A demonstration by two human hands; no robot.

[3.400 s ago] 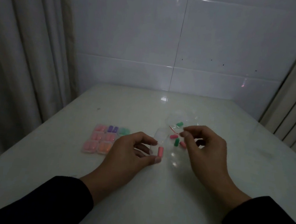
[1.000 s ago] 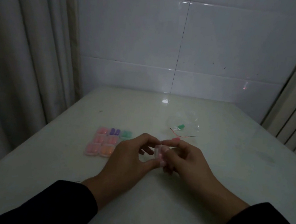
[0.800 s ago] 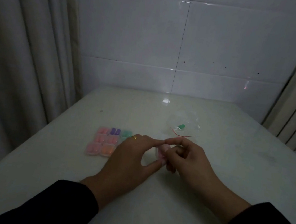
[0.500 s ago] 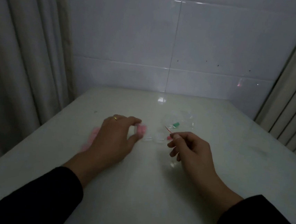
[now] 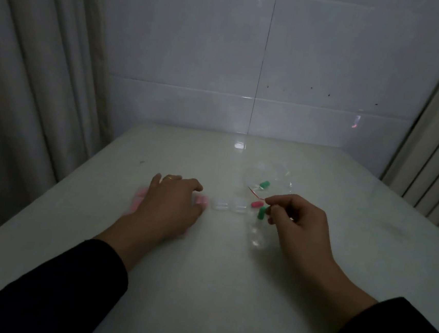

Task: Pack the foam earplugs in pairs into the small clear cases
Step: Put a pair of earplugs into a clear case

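While the left hand [image 5: 167, 209] is lying palm-down on the pale tabletop [image 5: 201, 285], its fingers are curling loosely over a filled case [image 5: 201, 200] with pink earplugs inside, the thumb touching that case's near edge; whether the fingers are truly gripping it is too blurred to tell. Under and behind that hand, more filled cases [image 5: 138, 198] are showing as a pink blur at its left side. Just to the right of the pink case, two empty clear cases [image 5: 230, 205] are sitting side by side on the tabletop, touching or nearly so.

Further right, the right hand [image 5: 298, 222] is hovering with its fingers curled inward, the thumb and forefinger coming together at their tips close beside a green earplug [image 5: 261, 212] that is standing tilted at the fingertips. Whether the fingers are actually pinching this earplug or only touching it cannot be told. A pink earplug [image 5: 257, 204] is lying just beside the green one, on its far left side. Behind both, a crumpled clear bag [image 5: 279, 174] with a red strip along its mouth is lying on the tabletop, and another green earplug [image 5: 264, 184] is showing inside it. A further clear plastic item, hard to make out, is glinting on the tabletop below the right hand's fingers.

Both wrists are emerging from dark sleeves [image 5: 49, 284].
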